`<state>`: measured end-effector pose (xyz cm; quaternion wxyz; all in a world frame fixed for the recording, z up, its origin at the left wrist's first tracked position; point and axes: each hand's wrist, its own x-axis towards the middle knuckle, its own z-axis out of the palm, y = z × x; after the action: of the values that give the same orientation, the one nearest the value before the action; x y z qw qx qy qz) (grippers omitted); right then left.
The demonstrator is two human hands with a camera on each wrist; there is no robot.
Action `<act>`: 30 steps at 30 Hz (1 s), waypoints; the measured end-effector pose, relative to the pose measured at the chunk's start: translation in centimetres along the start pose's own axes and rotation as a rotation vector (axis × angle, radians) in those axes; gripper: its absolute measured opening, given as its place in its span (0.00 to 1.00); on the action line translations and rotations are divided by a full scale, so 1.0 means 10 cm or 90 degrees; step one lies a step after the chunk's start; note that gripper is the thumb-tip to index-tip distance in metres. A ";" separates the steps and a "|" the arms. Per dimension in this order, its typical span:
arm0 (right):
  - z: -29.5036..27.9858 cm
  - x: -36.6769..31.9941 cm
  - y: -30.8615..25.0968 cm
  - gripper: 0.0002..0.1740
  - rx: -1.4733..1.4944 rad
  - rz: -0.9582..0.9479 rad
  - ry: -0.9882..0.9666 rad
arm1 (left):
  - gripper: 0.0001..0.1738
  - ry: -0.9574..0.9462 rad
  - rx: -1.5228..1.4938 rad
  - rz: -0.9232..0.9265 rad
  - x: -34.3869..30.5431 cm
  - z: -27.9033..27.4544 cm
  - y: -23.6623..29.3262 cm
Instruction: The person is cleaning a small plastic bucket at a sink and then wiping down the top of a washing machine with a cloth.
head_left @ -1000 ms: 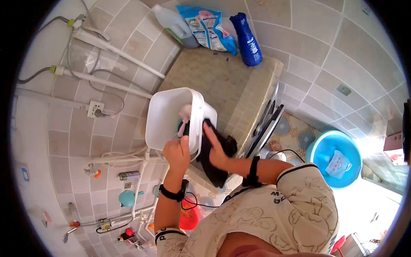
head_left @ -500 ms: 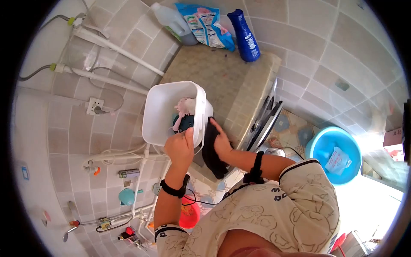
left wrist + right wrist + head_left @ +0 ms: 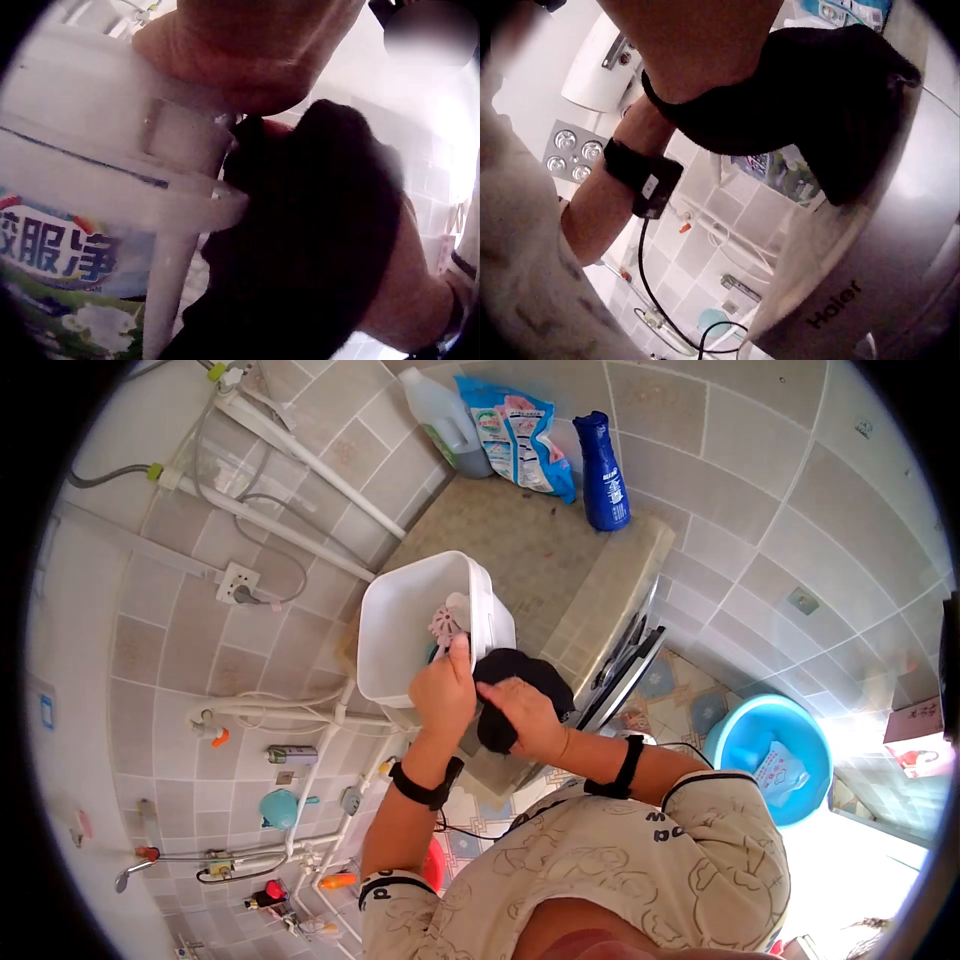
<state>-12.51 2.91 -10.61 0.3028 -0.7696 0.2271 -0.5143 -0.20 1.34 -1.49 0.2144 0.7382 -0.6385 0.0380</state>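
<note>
My left hand [image 3: 443,695] is curled at the near rim of a white bucket [image 3: 395,635], gripping it with the thumb up. Inside lies a pink openwork piece [image 3: 443,625], with something dark partly hidden beside my thumb. Against the bucket's right side, my right hand [image 3: 527,715] holds a bunched black cloth [image 3: 540,678], fingers laid over it. In the left wrist view, the black cloth [image 3: 300,240] hangs right beside the bucket's corner and printed label [image 3: 67,255]. The right wrist view shows the black cloth [image 3: 832,97] draped over the machine's edge.
The bucket stands on a covered Haier washing machine [image 3: 555,585]. At its back are a pale jug [image 3: 445,425], a blue detergent bag [image 3: 515,440] and a dark blue bottle [image 3: 603,480]. Pipes [image 3: 300,470] run along the left wall. A blue basin [image 3: 770,760] stands right.
The black cloth, first hanging long below my right hand, is now gathered up and bunched under it. My left hand stays at the rim. The head view has shifted slightly.
</note>
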 end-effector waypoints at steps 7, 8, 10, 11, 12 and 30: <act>-0.14 0.46 0.37 0.34 -0.076 0.013 0.122 | 0.40 -0.173 -0.208 -0.136 0.05 -0.20 -0.05; -0.16 0.53 0.43 0.34 -0.074 0.011 0.117 | 0.40 -0.170 -0.210 -0.140 0.06 -0.19 -0.04; -0.16 0.60 0.49 0.32 -0.002 -0.003 0.116 | 0.41 -0.160 -0.236 -0.156 0.08 -0.20 -0.03; -0.13 0.54 0.45 0.32 0.000 -0.006 0.113 | 0.41 -0.156 -0.236 -0.158 0.08 -0.21 -0.04; -0.09 0.41 0.38 0.32 -0.019 -0.034 0.099 | 0.41 -0.162 -0.235 -0.151 0.09 -0.20 -0.04; -0.03 0.36 0.43 0.35 0.173 0.091 0.075 | 0.21 -0.135 0.027 0.245 -0.03 -0.30 -0.54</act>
<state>-11.64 -2.62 -11.17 0.4261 -0.6722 0.2273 -0.5612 5.58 3.21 -0.29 0.1193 0.6072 -0.7854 0.0139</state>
